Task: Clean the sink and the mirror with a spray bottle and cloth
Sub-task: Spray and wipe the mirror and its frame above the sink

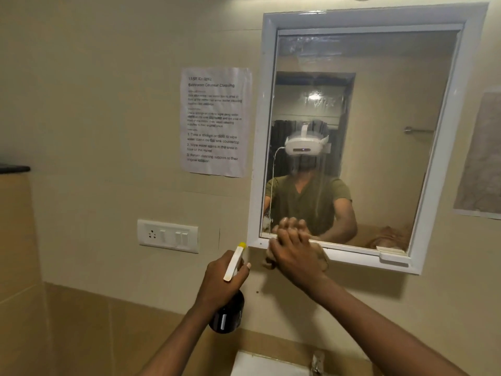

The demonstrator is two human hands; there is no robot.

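The right hand lay flat, fingers pressed together, pinning a cloth against the bottom-left corner of the mirror — palm over the white frame, fingertips on the glass. Only a tan edge of the cloth showed beside and under the hand. The left hand was wrapped shut around the neck of the bottle, a dark bottle with a white trigger head and a yellow nozzle, held upright just left of the mirror's lower corner and clear of the wall. Whether a finger sat on the trigger could not be told.

Outward from there, the glass looked hazy and streaked, most of all along the top and around the reflected lamp. A printed sheet hung on the wall left of the mirror, with a switch plate below it. The sink and tap peeked in at the bottom edge, well below both hands.

The step in hand seemed to be wiping the mirror, with most of the glass likely left to do. To do it well, the palm should keep even pressure and work in overlapping passes across the glass, turning the cloth to a dry face as it dampens — and the nozzle should stay pointed away from the switch plate and the sheet.
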